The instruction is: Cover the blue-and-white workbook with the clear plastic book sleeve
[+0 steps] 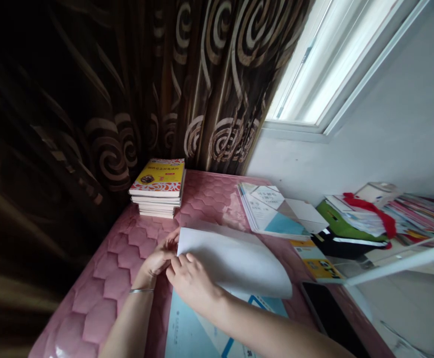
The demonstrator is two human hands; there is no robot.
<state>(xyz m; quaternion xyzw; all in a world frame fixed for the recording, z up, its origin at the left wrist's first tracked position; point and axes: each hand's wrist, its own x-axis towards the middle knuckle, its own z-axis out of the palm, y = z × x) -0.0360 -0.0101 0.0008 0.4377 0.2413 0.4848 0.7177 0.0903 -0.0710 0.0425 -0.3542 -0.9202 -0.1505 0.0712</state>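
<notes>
A large white sheet of paper point(235, 263) curves up over a light blue book point(187, 328) lying on the pink padded surface. My left hand point(161, 256), with a thin silver bracelet at the wrist, grips the sheet's left edge; its fingertips are partly hidden behind the paper. Right beside it, my right hand point(192, 278) has its fingers bent and pressed together on the same edge. That forearm crosses above the blue book and covers part of its cover. Whether the sheet is loose or joined to the book cannot be seen.
A stack of books point(157, 181) with a yellow top cover stands at the far left. White-and-blue books point(272, 211) lie at the back right. A black phone point(332, 318) rests near the right edge, close to a white rail point(399, 263). Patterned curtains point(217, 89) hang behind.
</notes>
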